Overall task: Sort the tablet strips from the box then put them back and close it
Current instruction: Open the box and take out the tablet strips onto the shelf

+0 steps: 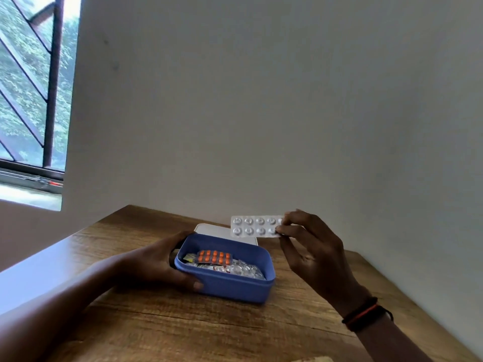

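We saw pale wall (261, 100), then wooden table (183, 322) set against it. Blue box (235, 286) stood open near table's middle: rounded corners, plain walls. White lid (214, 229) lay flat just behind box. Left hand (156, 259) gripped box's left end, thumb on front wall. Right hand (313, 252), apart from left, pinched one end of silver-white strip (254, 226), which had two rows of round blisters and sat level above lid. Inside box we noted orange strip (214, 257) atop heap of silver strips (243, 270). Black and red bands (363, 313) ringed right wrist.
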Demonstrator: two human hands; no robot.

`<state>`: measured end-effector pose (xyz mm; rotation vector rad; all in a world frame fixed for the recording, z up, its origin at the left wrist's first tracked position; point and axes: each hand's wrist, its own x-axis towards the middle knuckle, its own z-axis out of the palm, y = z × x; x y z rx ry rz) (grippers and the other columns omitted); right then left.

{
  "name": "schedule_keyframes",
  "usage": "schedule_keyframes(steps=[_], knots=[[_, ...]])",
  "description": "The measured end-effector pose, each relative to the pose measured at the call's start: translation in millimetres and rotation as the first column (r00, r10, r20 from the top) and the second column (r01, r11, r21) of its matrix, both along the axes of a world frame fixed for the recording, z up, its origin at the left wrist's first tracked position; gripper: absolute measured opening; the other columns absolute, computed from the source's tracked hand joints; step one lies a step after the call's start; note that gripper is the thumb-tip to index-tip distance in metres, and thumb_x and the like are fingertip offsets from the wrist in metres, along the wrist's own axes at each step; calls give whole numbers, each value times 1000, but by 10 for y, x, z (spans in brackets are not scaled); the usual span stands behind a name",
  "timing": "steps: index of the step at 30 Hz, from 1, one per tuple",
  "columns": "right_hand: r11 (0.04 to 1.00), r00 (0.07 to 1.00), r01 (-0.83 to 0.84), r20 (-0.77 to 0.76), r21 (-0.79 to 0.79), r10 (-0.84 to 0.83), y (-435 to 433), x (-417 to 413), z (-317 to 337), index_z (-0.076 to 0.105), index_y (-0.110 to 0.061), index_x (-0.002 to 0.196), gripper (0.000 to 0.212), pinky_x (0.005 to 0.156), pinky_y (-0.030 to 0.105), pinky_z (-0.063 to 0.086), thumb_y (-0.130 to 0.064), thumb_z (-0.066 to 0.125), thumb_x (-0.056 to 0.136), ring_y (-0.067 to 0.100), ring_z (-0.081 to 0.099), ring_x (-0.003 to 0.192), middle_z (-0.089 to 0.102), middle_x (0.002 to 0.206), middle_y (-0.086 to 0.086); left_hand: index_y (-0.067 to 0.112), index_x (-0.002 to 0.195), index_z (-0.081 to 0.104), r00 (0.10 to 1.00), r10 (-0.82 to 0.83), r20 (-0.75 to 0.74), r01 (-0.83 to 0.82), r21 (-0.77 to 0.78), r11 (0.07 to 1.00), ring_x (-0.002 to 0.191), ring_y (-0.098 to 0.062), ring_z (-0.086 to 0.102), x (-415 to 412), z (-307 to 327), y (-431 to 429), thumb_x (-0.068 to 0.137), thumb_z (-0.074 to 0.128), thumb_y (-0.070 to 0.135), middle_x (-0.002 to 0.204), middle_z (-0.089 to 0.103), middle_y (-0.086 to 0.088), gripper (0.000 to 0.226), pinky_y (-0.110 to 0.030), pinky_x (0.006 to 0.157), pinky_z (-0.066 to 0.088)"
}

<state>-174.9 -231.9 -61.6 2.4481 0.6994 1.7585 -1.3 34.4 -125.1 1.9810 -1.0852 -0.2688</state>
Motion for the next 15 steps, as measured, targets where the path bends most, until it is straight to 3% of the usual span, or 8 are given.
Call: schedule_keyframes(steps=[6, 15], knots=[[998, 1000, 12, -2, -55, -12, -15, -24, 48, 71, -4, 82, 3, 88, 34, 51, -3, 68, 81, 24, 66, 91, 68, 93, 7, 43, 137, 42, 1000, 6, -7, -5, 12, 1000, 124, -8, 57, 21, -11, -6, 51, 93, 60, 131, 61, 18, 102, -41, 106, 48], [999, 997, -28, -65, 17, 29, -24, -22, 7, 69, -8, 82, 10, 80, 35, 53, -1, 69, 74, 17, 64, 93, 69, 96, 1, 44, 136, 42, 1000, -10, -13, 10, 15, 1000, 123, -8, 56, -48, 31, -25, 49, 91, 62, 132, 59, 18, 101, -39, 106, 49]])
